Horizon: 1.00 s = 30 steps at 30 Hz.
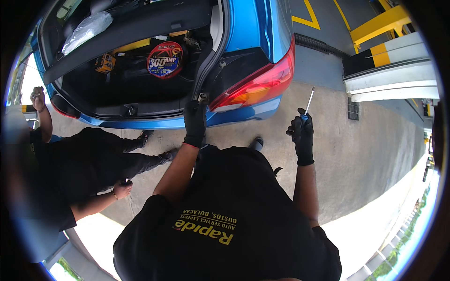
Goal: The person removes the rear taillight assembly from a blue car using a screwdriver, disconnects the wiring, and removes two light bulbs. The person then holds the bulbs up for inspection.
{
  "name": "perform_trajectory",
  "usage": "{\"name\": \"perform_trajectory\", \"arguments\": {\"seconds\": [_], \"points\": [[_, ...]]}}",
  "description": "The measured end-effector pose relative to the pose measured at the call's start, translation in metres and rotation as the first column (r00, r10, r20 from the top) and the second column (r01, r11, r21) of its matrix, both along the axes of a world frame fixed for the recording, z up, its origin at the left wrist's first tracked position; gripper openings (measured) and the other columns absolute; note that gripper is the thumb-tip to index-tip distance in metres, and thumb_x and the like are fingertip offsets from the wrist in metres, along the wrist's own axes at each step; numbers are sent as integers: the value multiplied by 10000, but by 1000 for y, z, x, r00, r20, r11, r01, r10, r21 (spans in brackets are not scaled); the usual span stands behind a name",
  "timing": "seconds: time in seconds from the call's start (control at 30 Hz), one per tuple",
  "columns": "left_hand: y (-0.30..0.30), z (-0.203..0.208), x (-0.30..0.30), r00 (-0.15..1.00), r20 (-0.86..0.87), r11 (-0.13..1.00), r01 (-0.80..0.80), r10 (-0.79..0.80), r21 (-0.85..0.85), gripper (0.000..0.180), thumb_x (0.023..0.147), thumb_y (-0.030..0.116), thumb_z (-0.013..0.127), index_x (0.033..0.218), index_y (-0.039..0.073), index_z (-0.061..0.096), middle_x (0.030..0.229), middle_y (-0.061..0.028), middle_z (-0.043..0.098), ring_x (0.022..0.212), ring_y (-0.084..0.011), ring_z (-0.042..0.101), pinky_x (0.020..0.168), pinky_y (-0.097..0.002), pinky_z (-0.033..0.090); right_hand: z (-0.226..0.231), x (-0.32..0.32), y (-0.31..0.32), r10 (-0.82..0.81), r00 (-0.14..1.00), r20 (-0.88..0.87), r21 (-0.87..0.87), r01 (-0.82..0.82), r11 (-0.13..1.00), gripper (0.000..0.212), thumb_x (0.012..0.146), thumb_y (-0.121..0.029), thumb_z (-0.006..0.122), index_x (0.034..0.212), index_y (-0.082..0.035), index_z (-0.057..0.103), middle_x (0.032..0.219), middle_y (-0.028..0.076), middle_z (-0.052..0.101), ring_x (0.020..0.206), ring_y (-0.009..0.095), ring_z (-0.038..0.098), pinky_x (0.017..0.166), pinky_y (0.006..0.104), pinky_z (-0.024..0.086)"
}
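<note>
My right hand [303, 140], in a black glove, grips a screwdriver [310, 100] by its blue handle, with the shaft pointing up and away over the concrete. My left hand [194, 122], also gloved in black, is at the rear corner of the blue car's open boot. Its fingers are closed around a small grey cylindrical piece [202, 97], whose exact kind I cannot make out. Just right of that hand is the red and orange tail light [255, 86], seated in the car body. A dark trim area [234, 70] lies beside it.
Inside the boot are a round red case [165, 60], a small orange and black box [104, 63] and a silver-grey bundle [87, 32]. Another person [110, 157] in dark clothes stands close on my left. A yellow barrier [380, 27] and white lift beam [391, 88] are at right.
</note>
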<state>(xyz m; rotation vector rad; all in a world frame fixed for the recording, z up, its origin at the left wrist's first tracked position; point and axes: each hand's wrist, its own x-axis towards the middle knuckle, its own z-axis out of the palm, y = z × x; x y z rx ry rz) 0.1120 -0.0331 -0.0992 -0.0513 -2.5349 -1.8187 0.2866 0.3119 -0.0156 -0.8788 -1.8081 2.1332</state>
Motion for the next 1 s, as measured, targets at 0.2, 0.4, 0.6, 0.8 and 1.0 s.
{"name": "perform_trajectory", "arguments": {"seconds": [0.2,0.4,0.6,0.8,1.0], "points": [[44,-38,-10,698,698,803,-505,163,317,742,818,765,731,1163,111,672,990,-43,681,839,-170,640,671,-335,501,12,-86,88,169,986,-1,198,-165,966,180,1002,-191,709,1109,-63,643,783,-23,571,621,65,546,551,250,477],[68,-9,-6,695,703,779,-521,150,349,712,882,763,614,1351,227,592,1224,-19,688,1015,-193,640,811,-423,512,68,-150,54,505,857,-100,593,-356,722,310,972,-162,718,1236,-27,627,923,74,687,766,196,650,727,333,529],[77,7,-3,660,710,795,-556,245,242,871,832,791,680,1281,61,526,1197,-104,621,1029,-204,624,762,-405,536,112,-208,-30,740,608,-286,757,-330,564,436,908,-75,695,1325,-40,573,1129,158,642,1002,303,682,914,397,541],[78,-10,3,702,590,756,-616,398,223,723,919,653,701,948,-67,641,895,-164,682,704,-231,657,591,-373,513,187,-350,-108,807,453,-378,925,151,348,448,901,-222,722,1335,-134,652,1181,131,702,1097,336,699,964,416,554],[68,-33,-6,739,602,820,-524,303,230,606,997,474,703,1160,-108,653,1121,-206,731,1044,-257,687,895,-368,519,203,-470,-169,806,591,33,996,42,-72,454,938,-334,734,1337,-134,657,1187,147,741,1042,328,727,959,429,555]]}}
